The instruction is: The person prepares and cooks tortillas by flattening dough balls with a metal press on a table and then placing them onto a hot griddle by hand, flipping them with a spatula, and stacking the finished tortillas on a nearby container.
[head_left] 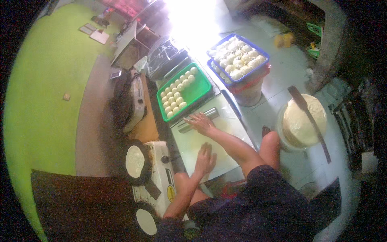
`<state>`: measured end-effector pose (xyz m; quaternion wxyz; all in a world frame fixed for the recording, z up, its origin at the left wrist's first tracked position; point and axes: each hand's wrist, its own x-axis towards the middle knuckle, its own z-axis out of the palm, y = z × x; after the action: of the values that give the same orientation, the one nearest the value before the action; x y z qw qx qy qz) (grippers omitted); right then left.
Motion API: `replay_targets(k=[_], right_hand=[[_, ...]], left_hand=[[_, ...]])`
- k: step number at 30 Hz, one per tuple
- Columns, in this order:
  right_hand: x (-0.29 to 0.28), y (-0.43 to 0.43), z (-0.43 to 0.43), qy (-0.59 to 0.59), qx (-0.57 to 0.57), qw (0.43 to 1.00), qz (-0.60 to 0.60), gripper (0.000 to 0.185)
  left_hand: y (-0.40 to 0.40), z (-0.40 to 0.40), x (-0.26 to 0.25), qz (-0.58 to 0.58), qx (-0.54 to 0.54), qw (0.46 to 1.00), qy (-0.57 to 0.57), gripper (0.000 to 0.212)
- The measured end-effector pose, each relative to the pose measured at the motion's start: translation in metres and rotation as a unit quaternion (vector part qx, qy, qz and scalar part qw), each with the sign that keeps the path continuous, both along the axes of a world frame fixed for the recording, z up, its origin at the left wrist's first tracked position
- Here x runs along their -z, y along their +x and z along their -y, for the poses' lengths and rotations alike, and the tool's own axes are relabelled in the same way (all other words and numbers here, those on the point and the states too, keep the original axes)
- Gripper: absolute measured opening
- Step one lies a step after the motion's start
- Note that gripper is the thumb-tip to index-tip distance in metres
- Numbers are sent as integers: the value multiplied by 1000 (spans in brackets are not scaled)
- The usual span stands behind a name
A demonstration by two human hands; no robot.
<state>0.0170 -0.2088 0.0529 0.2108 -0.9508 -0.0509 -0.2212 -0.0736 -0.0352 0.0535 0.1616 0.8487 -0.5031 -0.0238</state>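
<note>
My right hand (201, 123) lies across a shiny metal rolling cylinder (211, 113), fingers spread and not wrapped around it. The cylinder rests on a pale work board (189, 151) between my knees. Nearer to me, my left hand (206, 159) is low over the board, blurred, palm down, its thumb away from the fingers. Faint yellowish patches show on the board, but I cannot tell whether they are thin dough. Just beyond the board, a green tray (198, 93) holds rows of round dough balls (173, 98).
Left, a gas stove (160, 178) carries two dark pans with flatbreads (134, 161). Blue trays of dough balls (237, 59) sit on a bucket (249, 93). Right, a long flat paddle (311, 118) lies across a tub of dough (294, 124). Another stove (137, 98) stands far left.
</note>
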Motion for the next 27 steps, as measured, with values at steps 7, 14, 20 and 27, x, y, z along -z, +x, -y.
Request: replay_targets(k=[7,14,20,27], right_hand=[[-81,-161,46,165,136,969,126,57],[-34,-465,206,57,444,872,-197,58],[-101,-361,101,80,370,903,-201,41],[-146,-124,-150,84,-164,972,-146,35]], left_hand=[[45,-27,28,-22,-129,983,129,67],[28,28,28,33,-81,993,84,64],[-11,-44,4,-7,-225,974,-10,66],[-38,-81,-21,-118,-175,972,-107,56]])
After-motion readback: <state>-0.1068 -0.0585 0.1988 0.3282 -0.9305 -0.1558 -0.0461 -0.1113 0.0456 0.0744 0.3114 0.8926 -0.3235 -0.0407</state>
